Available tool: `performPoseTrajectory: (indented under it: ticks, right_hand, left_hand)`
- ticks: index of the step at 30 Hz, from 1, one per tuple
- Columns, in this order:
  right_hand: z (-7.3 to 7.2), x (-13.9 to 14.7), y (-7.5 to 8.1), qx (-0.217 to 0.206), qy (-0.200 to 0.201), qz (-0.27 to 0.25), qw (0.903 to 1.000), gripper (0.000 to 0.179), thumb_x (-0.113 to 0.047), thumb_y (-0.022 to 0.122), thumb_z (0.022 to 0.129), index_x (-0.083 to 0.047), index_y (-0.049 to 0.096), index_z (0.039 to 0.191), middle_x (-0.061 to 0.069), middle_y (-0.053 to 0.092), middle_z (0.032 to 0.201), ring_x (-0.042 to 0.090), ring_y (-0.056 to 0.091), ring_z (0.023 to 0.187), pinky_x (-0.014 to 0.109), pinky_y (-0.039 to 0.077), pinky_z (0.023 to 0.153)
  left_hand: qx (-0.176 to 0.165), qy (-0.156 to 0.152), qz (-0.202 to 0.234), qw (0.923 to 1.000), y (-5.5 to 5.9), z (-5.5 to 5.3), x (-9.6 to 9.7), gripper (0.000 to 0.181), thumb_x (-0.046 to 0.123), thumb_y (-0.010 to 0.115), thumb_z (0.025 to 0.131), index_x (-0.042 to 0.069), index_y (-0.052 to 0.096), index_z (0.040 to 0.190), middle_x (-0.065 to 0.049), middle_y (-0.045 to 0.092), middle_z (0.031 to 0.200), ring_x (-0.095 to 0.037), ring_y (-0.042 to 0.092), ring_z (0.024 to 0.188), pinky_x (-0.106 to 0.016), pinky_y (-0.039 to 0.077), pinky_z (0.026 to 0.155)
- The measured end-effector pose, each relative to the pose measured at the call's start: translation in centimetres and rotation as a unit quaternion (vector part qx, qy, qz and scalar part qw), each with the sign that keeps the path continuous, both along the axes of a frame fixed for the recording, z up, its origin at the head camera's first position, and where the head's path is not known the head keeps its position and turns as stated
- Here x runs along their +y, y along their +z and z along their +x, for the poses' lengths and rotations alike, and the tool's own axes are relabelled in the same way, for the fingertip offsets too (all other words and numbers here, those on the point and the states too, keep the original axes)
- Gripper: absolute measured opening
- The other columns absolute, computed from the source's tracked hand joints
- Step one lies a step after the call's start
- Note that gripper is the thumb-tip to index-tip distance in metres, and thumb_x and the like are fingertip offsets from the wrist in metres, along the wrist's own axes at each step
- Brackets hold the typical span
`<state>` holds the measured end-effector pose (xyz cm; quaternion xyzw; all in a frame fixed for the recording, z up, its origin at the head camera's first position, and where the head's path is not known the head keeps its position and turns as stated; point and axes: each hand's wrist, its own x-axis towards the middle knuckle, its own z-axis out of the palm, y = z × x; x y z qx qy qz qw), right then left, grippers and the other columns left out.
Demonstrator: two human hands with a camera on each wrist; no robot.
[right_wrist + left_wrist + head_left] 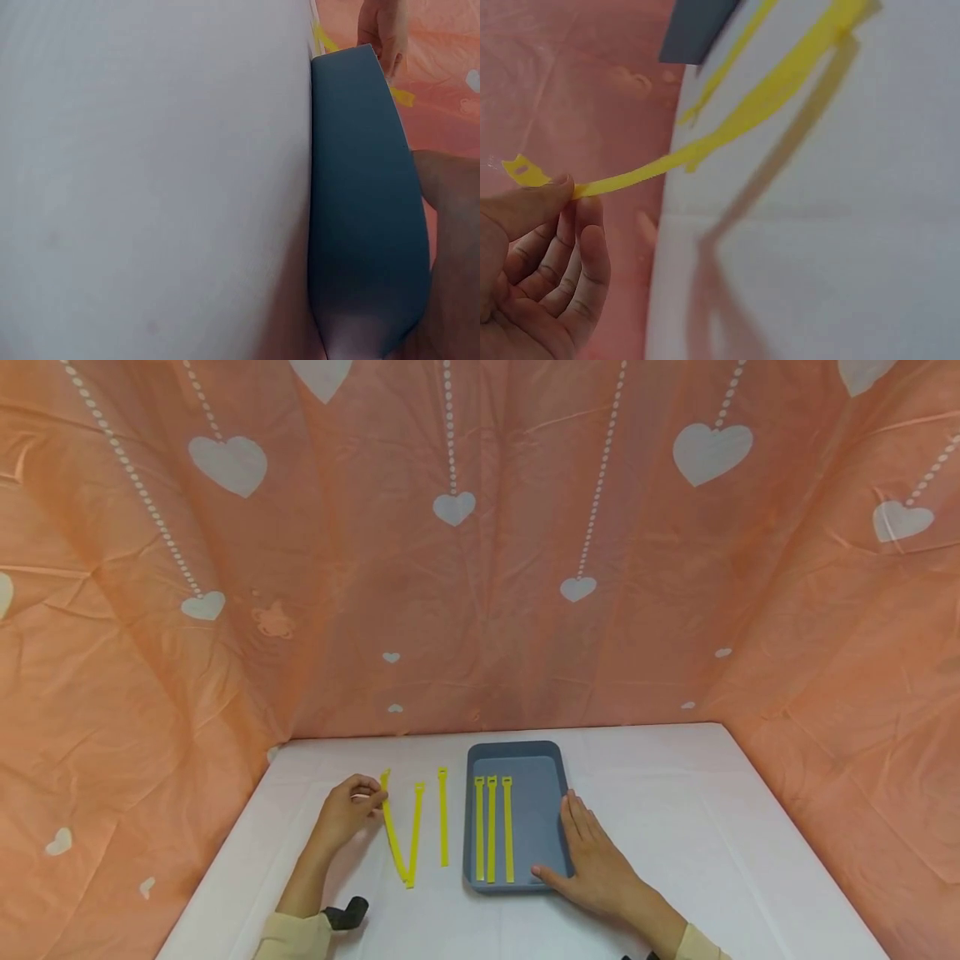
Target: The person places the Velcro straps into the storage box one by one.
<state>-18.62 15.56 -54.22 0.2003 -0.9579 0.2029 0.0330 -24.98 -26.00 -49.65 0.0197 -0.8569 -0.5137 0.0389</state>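
While three straps (492, 831) lie in the tray (537, 810), likely half the work, two others (443, 822) remain on the bench (690, 802), the left hand (347, 814) pinches another (393, 837), and the right hand (596, 864) rests straight-fingered against the tray.

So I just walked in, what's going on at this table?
A person is handling yellow straps with bare hands. Their left hand pinches one strap near its slotted end, lifting that end off the white table. Their right hand rests at the right edge of a gray-blue tray. Three straps already lie side by side in the tray, and two more lie on the table to its left.
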Motion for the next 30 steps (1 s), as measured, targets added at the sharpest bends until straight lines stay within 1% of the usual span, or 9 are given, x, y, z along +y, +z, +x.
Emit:
performPoseTrajectory:
  ticks: [5,8,11,13,15,18,20,22,30]
  right_hand:
    - [0.1,0.0,-0.1,0.006,-0.001,-0.001,1.0,0.119,-0.074,0.063,0.096,0.013,0.019,0.165,0.028,0.013,0.176,0.042,0.017,0.164,0.053,0.02,0.132]
    - [0.1,0.0,-0.2,-0.004,-0.004,-0.003,1.0,0.119,-0.073,0.064,0.096,0.011,0.018,0.167,0.026,0.011,0.177,0.039,0.015,0.165,0.038,0.005,0.134]
    - [0.0,0.0,-0.1,-0.022,-0.005,-0.003,0.9997,0.119,-0.073,0.063,0.096,0.009,0.014,0.168,0.024,0.007,0.178,0.037,0.01,0.166,0.022,-0.011,0.126]
    - [-0.1,0.1,-0.2,-0.03,-0.004,-0.003,0.9995,0.119,-0.073,0.063,0.096,0.008,0.012,0.168,0.023,0.005,0.178,0.036,0.008,0.166,0.019,-0.014,0.123]
    - [-0.1,0.0,-0.2,-0.029,-0.005,-0.001,0.9996,0.119,-0.072,0.064,0.097,0.008,0.013,0.168,0.023,0.006,0.178,0.035,0.008,0.166,0.024,-0.01,0.127]
    - [-0.1,0.0,-0.2,-0.015,-0.006,-0.001,0.9999,0.118,-0.07,0.066,0.096,0.01,0.016,0.167,0.025,0.009,0.178,0.037,0.012,0.166,0.038,0.006,0.133]
    - [0.0,0.0,-0.2,0.0,-0.005,-0.004,1.0,0.117,-0.068,0.068,0.096,0.011,0.019,0.166,0.027,0.013,0.177,0.039,0.015,0.165,0.048,0.016,0.133]
    - [0.0,0.0,-0.2,0.007,-0.004,-0.003,1.0,0.116,-0.068,0.068,0.096,0.011,0.021,0.166,0.027,0.014,0.176,0.039,0.017,0.164,0.052,0.021,0.132]
    - [-0.3,0.1,0.0,-0.03,0.003,0.015,0.9994,0.121,-0.076,0.06,0.097,0.01,0.012,0.167,0.025,0.005,0.178,0.037,0.009,0.166,0.052,0.016,0.132]
  left_hand:
    - [0.018,-0.004,-0.012,0.9998,1.2,0.1,0.2,0.017,0.007,0.073,0.103,-0.004,0.066,0.113,-0.017,0.073,0.105,-0.028,0.076,0.091,-0.044,0.065,0.081]
    - [0.025,-0.01,-0.012,0.9996,1.9,0.2,0.5,0.018,0.01,0.073,0.103,-0.003,0.066,0.115,-0.016,0.074,0.106,-0.031,0.076,0.095,-0.045,0.064,0.082]
    - [0.035,-0.016,-0.012,0.9992,2.6,0.3,0.8,0.019,0.012,0.074,0.104,-0.002,0.067,0.116,-0.015,0.074,0.107,-0.032,0.076,0.096,-0.042,0.064,0.082]
    - [0.043,-0.02,-0.009,0.9988,3.0,0.4,1.1,0.02,0.013,0.074,0.104,-0.001,0.068,0.116,-0.015,0.074,0.107,-0.03,0.076,0.095,-0.04,0.064,0.081]
    - [0.052,-0.025,-0.007,0.9983,3.4,0.5,1.5,0.021,0.014,0.074,0.104,-0.002,0.069,0.117,-0.015,0.075,0.107,-0.027,0.076,0.093,-0.036,0.064,0.08]
    - [0.06,-0.032,0.001,0.9977,4.1,0.8,2.0,0.023,0.015,0.075,0.103,-0.002,0.07,0.117,-0.016,0.075,0.107,-0.025,0.075,0.091,-0.03,0.062,0.078]
    - [0.066,-0.037,0.002,0.9972,4.3,0.8,2.4,0.024,0.015,0.076,0.103,-0.003,0.07,0.118,-0.015,0.076,0.107,-0.022,0.075,0.09,-0.027,0.061,0.076]
    - [0.069,-0.039,0.004,0.9968,4.6,0.9,2.8,0.025,0.015,0.076,0.102,-0.003,0.07,0.118,-0.015,0.076,0.107,-0.021,0.075,0.091,-0.025,0.061,0.075]
    - [0.08,-0.055,0.035,0.9947,5.9,1.0,4.6,0.021,0.012,0.075,0.103,-0.003,0.07,0.117,-0.018,0.076,0.107,-0.028,0.076,0.096,-0.037,0.064,0.082]
